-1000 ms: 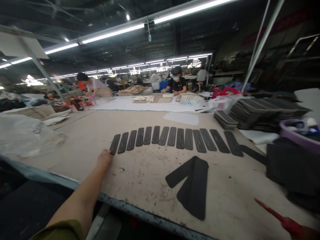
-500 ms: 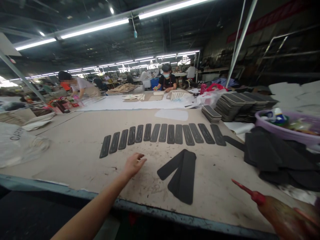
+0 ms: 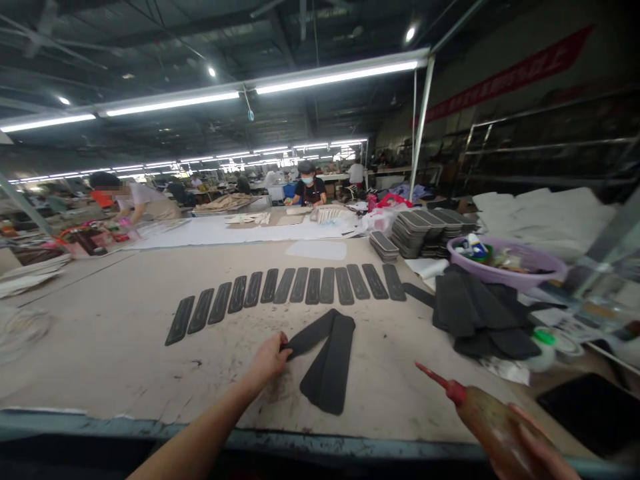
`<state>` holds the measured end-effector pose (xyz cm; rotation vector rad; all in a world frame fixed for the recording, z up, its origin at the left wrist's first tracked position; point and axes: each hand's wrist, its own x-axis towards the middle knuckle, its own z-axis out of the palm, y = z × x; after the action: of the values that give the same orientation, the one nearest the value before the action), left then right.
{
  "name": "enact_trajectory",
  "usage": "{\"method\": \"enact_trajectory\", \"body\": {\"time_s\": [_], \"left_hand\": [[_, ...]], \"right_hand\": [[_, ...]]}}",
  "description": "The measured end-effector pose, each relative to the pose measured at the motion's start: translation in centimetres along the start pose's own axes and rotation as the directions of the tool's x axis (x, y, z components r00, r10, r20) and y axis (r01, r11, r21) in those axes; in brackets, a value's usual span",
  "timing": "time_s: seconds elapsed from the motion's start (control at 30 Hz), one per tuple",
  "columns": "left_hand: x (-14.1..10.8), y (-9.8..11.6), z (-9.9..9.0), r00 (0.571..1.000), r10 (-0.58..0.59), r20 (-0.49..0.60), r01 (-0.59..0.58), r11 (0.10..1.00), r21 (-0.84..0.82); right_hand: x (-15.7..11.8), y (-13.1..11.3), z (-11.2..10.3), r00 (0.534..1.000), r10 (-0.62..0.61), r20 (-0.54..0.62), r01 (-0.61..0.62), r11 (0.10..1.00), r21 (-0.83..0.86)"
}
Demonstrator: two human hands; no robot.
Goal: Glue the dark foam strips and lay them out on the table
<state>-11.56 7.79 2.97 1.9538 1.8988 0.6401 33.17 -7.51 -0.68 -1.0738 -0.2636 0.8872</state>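
My left hand (image 3: 271,359) pinches the left end of a dark strip (image 3: 311,335) that belongs to a small fan of dark strips (image 3: 336,367) on the table. In my right hand (image 3: 537,443), at the lower right, is a brown squeeze bottle (image 3: 493,423) with a red nozzle pointing up and left above the tabletop. Beyond my left hand, a curved row of dark oblong pieces (image 3: 299,285) lies side by side, with shiny looped lines on their faces.
Stacked oblong pieces (image 3: 420,230) stand at the back right. Nearer are a purple basin (image 3: 505,275), a heap of dark strips (image 3: 475,310) and a black flat object (image 3: 593,410). Two people, one masked (image 3: 307,190), one bending (image 3: 145,200), are across the table.
My left hand, open and unloaded before, has reached the fan and closed on a strip's end. The view has turned right and tilted up. The bottle remains in my right hand.
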Motion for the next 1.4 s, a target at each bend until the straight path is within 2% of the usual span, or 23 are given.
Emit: {"method": "enact_trajectory", "body": {"time_s": [0.07, 0.1, 0.17, 0.23, 0.27, 0.33, 0.4, 0.47, 0.57, 0.67, 0.73, 0.8, 0.83, 0.87, 0.93, 1.0, 1.13, 1.2, 1.27, 1.4], "left_hand": [[0.7, 1.0, -1.3, 0.991, -0.03, -0.134, -0.002, 0.973, -0.23], [1.0, 1.9, -2.1, 0.978, -0.041, -0.205, -0.037, 0.932, -0.36], [1.5, 4.5, -3.7, 0.939, -0.065, -0.338, -0.153, 0.803, -0.576], [1.5, 7.8, -4.9, 0.913, -0.065, -0.402, -0.255, 0.678, -0.69], [1.4, 9.5, -5.1, 0.92, -0.048, -0.388, -0.272, 0.633, -0.725], [0.8, 12.9, -4.5, 0.956, 0.006, -0.294, -0.244, 0.571, -0.784], [0.0, 15.4, -2.4, 0.984, 0.078, -0.16, -0.177, 0.538, -0.824], [-0.8, 16.7, 0.6, 0.989, 0.146, -0.037, -0.11, 0.534, -0.838], [-1.5, 16.8, 5.5, 0.96, 0.226, 0.168, -0.005, 0.61, -0.793], [-1.8, 15.6, 8.6, 0.923, 0.222, 0.315, 0.02, 0.788, -0.615], [-2.2, 14.6, 9.1, 0.932, 0.208, 0.296, -0.065, 0.901, -0.428], [-2.8, 13.7, 8.7, 0.934, 0.286, 0.214, -0.233, 0.942, -0.24], [-3.2, 13.2, 8.3, 0.914, 0.367, 0.172, -0.341, 0.926, -0.164], [-3.6, 12.8, 7.9, 0.876, 0.459, 0.144, -0.448, 0.888, -0.106], [-4.5, 11.8, 7.3, 0.77, 0.623, 0.141, -0.624, 0.781, -0.044], [-5.2, 11.0, 7.1, 0.68, 0.712, 0.173, -0.72, 0.694, -0.022], [-5.2, 10.4, 7.6, 0.583, 0.783, 0.214, -0.806, 0.591, 0.032], [-4.8, 10.5, 8.1, 0.552, 0.798, 0.241, -0.827, 0.56, 0.038], [-4.5, 10.8, 8.5, 0.546, 0.798, 0.254, -0.83, 0.556, 0.04], [-4.8, 11.1, 8.8, 0.595, 0.779, 0.199, -0.802, 0.593, 0.075]], "right_hand": [[-1.0, -0.9, 1.0, 0.992, 0.106, -0.073, -0.102, 0.994, 0.049], [-1.4, -1.3, 1.5, 0.987, 0.136, -0.089, -0.129, 0.989, 0.075], [-2.1, -1.9, 2.2, 0.984, 0.151, -0.1, -0.138, 0.983, 0.123], [-2.4, -2.1, 2.5, 0.983, 0.155, -0.094, -0.139, 0.977, 0.164], [-2.5, -2.1, 2.5, 0.984, 0.155, -0.085, -0.138, 0.973, 0.183], [-2.5, -2.2, 2.4, 0.986, 0.155, -0.056, -0.139, 0.966, 0.217], [-2.4, -2.2, 2.3, 0.988, 0.15, -0.034, -0.137, 0.961, 0.24], [-2.4, -2.3, 2.2, 0.99, 0.137, -0.035, -0.124, 0.961, 0.249], [-2.4, -2.4, 2.3, 0.994, 0.094, -0.054, -0.078, 0.966, 0.247], [-2.6, -2.5, 2.6, 0.998, 0.058, -0.008, -0.055, 0.975, 0.213], [-2.8, -2.5, 2.9, 0.998, 0.047, 0.029, -0.051, 0.983, 0.176], [-3.0, -2.5, 3.5, 0.998, 0.047, 0.051, -0.053, 0.99, 0.133], [-3.2, -2.4, 3.7, 0.997, 0.05, 0.055, -0.055, 0.993, 0.107], [-3.3, -2.3, 4.0, 0.997, 0.051, 0.056, -0.055, 0.996, 0.076], [-3.7, -1.8, 4.6, 0.998, 0.034, 0.053, -0.034, 0.999, -0.005], [-4.0, -0.8, 5.1, 0.997, -0.011, 0.073, 0.019, 0.995, -0.103], [-4.5, 1.4, 5.8, 0.98, -0.111, 0.164, 0.153, 0.951, -0.27], [-4.7, 2.1, 6.0, 0.973, -0.132, 0.192, 0.188, 0.93, -0.316], [-5.0, 2.4, 6.3, 0.965, -0.154, 0.212, 0.225, 0.901, -0.37], [-5.4, 2.4, 6.8, 0.948, -0.22, 0.232, 0.308, 0.818, -0.486]]}}
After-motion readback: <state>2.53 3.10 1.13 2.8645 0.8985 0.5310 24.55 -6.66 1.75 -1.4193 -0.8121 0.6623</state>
